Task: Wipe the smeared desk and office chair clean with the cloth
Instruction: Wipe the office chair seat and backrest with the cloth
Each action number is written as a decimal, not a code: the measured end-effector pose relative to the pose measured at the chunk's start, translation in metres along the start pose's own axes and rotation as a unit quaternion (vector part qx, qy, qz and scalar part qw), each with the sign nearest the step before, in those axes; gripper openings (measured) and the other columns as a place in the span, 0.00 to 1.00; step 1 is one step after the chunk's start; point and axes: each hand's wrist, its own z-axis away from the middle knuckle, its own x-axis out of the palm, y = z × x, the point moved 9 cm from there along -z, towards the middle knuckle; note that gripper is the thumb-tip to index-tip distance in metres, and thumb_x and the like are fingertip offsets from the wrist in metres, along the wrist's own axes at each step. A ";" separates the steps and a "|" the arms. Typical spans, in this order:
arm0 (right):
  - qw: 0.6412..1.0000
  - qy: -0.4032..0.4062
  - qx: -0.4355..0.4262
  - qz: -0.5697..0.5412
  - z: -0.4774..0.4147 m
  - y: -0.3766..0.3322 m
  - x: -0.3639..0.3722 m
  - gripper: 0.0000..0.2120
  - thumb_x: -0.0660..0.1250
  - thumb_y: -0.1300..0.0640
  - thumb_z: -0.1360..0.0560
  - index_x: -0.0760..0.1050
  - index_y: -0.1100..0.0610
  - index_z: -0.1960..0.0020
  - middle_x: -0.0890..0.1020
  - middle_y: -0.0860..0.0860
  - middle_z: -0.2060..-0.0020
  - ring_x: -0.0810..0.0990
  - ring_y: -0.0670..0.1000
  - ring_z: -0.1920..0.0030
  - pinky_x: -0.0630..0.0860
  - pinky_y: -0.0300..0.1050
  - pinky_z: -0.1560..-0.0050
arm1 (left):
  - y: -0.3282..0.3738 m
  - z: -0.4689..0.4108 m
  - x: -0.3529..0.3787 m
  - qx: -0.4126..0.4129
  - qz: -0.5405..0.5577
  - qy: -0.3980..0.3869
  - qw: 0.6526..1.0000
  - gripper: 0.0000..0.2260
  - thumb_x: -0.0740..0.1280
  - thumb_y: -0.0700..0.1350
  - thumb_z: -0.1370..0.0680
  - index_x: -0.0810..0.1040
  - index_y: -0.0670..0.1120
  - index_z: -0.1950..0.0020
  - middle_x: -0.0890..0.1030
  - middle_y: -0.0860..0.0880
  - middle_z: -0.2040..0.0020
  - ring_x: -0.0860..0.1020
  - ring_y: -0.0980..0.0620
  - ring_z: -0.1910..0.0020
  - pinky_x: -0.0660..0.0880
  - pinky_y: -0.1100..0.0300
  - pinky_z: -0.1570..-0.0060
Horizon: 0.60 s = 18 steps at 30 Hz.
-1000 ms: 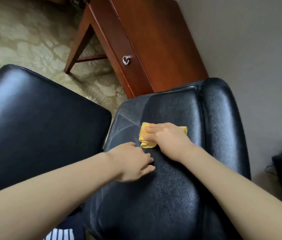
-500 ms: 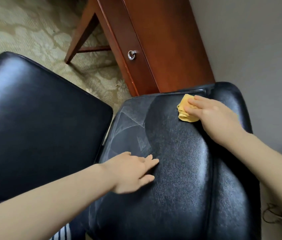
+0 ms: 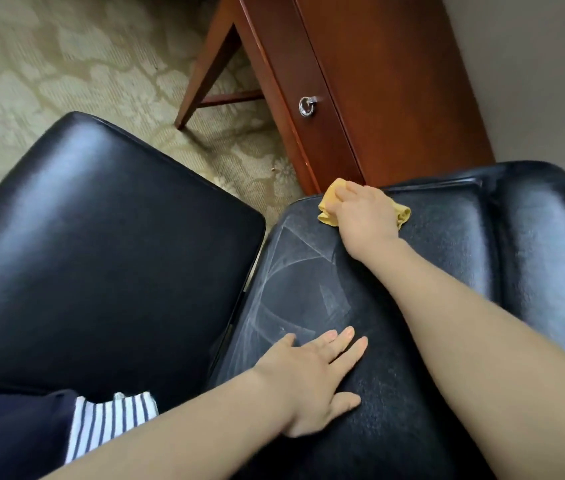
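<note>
The office chair's black leather cushion (image 3: 395, 341) fills the lower right, with whitish smear streaks (image 3: 294, 268) on its left part. My right hand (image 3: 360, 216) lies on top of the crumpled yellow cloth (image 3: 330, 206), fingers curled over it, at the cushion's far edge right beside the desk. My left hand (image 3: 312, 372) rests flat on the leather nearer to me, fingers straight, just below the streaks. The reddish-brown wooden desk (image 3: 388, 84) stands beyond the chair.
A second black leather chair panel (image 3: 94, 258) lies to the left, separated by a narrow gap. The desk drawer carries a silver ring pull (image 3: 307, 106). Patterned beige carpet (image 3: 66, 64) covers the floor, and a grey wall (image 3: 533, 64) is at right.
My right hand carried the cloth from the cushion's middle up to its far right edge, then left along that edge toward the desk. My left hand stayed put and flattened its fingers.
</note>
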 end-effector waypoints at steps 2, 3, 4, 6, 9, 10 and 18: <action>1.000 -0.010 -0.016 -0.006 0.006 -0.015 0.005 0.14 0.60 0.62 0.23 0.76 0.55 0.40 0.74 0.52 0.41 0.69 0.55 0.36 0.65 0.48 0.41 | -0.001 -0.001 -0.001 -0.004 -0.011 -0.002 1.000 0.28 0.45 0.57 0.18 0.33 0.52 0.24 0.35 0.53 0.23 0.40 0.55 0.24 0.45 0.46 0.26; 0.999 -0.018 -0.025 -0.011 0.011 -0.023 0.008 0.13 0.61 0.62 0.23 0.76 0.55 0.41 0.74 0.52 0.42 0.70 0.54 0.37 0.66 0.47 0.42 | -0.002 -0.001 -0.001 -0.005 -0.015 -0.002 1.000 0.28 0.45 0.57 0.18 0.33 0.52 0.24 0.36 0.53 0.23 0.40 0.55 0.23 0.46 0.46 0.26; 0.999 -0.026 -0.031 -0.017 0.019 -0.030 0.010 0.12 0.61 0.62 0.23 0.76 0.55 0.42 0.75 0.51 0.42 0.71 0.54 0.37 0.67 0.46 0.43 | -0.001 -0.001 -0.002 -0.006 -0.019 -0.002 1.000 0.28 0.45 0.57 0.17 0.33 0.52 0.24 0.36 0.52 0.23 0.41 0.55 0.23 0.46 0.45 0.26; 0.998 -0.032 -0.055 -0.026 0.039 -0.045 0.012 0.11 0.61 0.60 0.22 0.76 0.54 0.42 0.75 0.50 0.42 0.72 0.53 0.38 0.67 0.45 0.43 | -0.001 0.001 -0.003 -0.007 -0.023 0.000 1.000 0.28 0.45 0.57 0.17 0.34 0.51 0.23 0.37 0.52 0.22 0.42 0.54 0.23 0.47 0.45 0.26; 0.992 -0.055 -0.108 -0.034 0.074 -0.064 0.015 0.12 0.60 0.61 0.22 0.77 0.53 0.42 0.75 0.48 0.42 0.70 0.52 0.36 0.66 0.46 0.40 | -0.001 0.003 -0.007 -0.002 -0.030 0.015 0.999 0.28 0.46 0.56 0.17 0.39 0.49 0.22 0.42 0.50 0.21 0.47 0.51 0.23 0.50 0.45 0.26; 0.990 -0.065 -0.120 -0.033 0.086 -0.065 0.014 0.12 0.60 0.61 0.22 0.77 0.52 0.42 0.75 0.47 0.41 0.69 0.52 0.35 0.66 0.47 0.39 | 0.001 0.004 -0.009 0.003 -0.039 0.024 0.999 0.27 0.47 0.56 0.17 0.42 0.48 0.22 0.45 0.48 0.21 0.51 0.50 0.23 0.52 0.46 0.27; 0.984 -0.055 -0.161 -0.051 0.162 -0.026 -0.027 0.18 0.54 0.54 0.24 0.79 0.48 0.41 0.76 0.47 0.37 0.71 0.53 0.32 0.68 0.47 0.36 | 0.015 0.023 -0.023 0.026 -0.065 0.046 0.996 0.25 0.46 0.55 0.17 0.49 0.47 0.22 0.53 0.46 0.22 0.61 0.46 0.26 0.55 0.52 0.28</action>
